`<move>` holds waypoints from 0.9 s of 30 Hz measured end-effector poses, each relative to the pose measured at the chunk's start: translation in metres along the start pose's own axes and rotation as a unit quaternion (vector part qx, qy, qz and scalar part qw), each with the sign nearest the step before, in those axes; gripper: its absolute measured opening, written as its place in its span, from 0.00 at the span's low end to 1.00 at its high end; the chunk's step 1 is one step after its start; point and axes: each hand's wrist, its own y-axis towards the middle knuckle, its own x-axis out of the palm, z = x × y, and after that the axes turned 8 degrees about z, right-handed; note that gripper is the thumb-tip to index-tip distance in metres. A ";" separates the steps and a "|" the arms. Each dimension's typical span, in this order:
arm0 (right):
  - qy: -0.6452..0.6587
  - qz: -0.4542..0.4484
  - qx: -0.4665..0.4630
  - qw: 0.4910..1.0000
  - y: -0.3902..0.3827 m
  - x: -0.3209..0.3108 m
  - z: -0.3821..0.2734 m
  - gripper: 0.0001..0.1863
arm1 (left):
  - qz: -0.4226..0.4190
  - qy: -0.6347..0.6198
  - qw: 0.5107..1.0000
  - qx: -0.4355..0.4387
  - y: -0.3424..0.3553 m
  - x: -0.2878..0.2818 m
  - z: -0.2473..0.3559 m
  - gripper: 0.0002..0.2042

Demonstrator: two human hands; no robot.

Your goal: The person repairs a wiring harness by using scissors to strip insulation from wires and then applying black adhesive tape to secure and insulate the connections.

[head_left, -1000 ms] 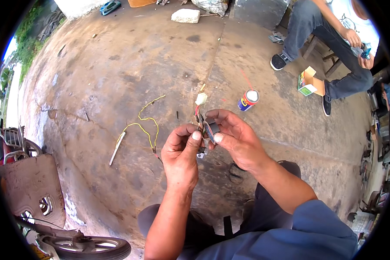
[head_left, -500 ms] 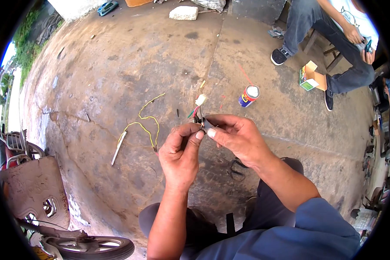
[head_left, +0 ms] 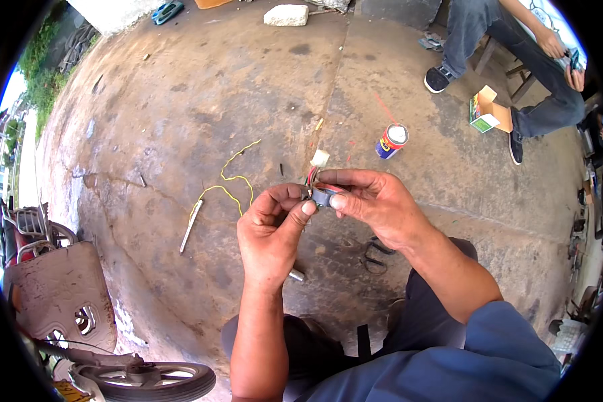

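In front of me, my left hand is closed, with thumb and fingertips pinching a wiring harness of thin coloured wires. A white plastic connector sits on the far end of the wires. Close beside it, my right hand grips a small grey roll of electrical tape between thumb and fingers. The tape touches the wires at my left fingertips; the exact contact is partly hidden by the fingers. To the left, a loose yellow wire lies on the floor near a slim silvery tool.
A blue and red spray can stands ahead on the right, with an opened small box beyond it near a seated person. Dark scissors lie by my right knee. A motorcycle wheel is at lower left.
The grey tape roll shows more fully now between my hands, turned from behind my right thumb. My hands stay together at the wires. A silvery metal piece now shows beside my left wrist.
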 end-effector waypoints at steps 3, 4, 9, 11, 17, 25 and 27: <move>0.007 -0.008 -0.018 1.000 -0.001 0.003 0.000 0.22 | 0.017 0.023 1.000 -0.007 -0.001 -0.002 0.000 0.10; -0.006 -0.014 -0.029 0.999 -0.001 0.003 0.001 0.22 | 0.012 0.020 1.000 0.008 0.000 -0.003 -0.001 0.08; -0.040 -0.028 -0.047 0.998 -0.002 0.006 0.004 0.23 | 0.021 0.058 0.998 0.035 -0.002 -0.003 0.002 0.05; -0.182 -0.006 -0.123 0.976 -0.005 0.010 0.010 0.21 | 0.003 0.210 0.965 0.159 -0.004 -0.002 0.002 0.07; -0.169 -0.030 -0.075 0.982 0.001 -0.003 0.013 0.19 | 0.001 0.423 0.808 0.410 0.002 0.001 -0.002 0.12; -0.121 0.011 -0.020 0.992 -0.008 0.009 0.017 0.18 | 0.040 0.502 0.765 0.402 -0.004 0.006 -0.011 0.10; -0.093 0.015 0.000 0.996 -0.008 0.008 0.019 0.18 | 0.018 0.468 0.802 0.370 -0.002 0.001 -0.008 0.09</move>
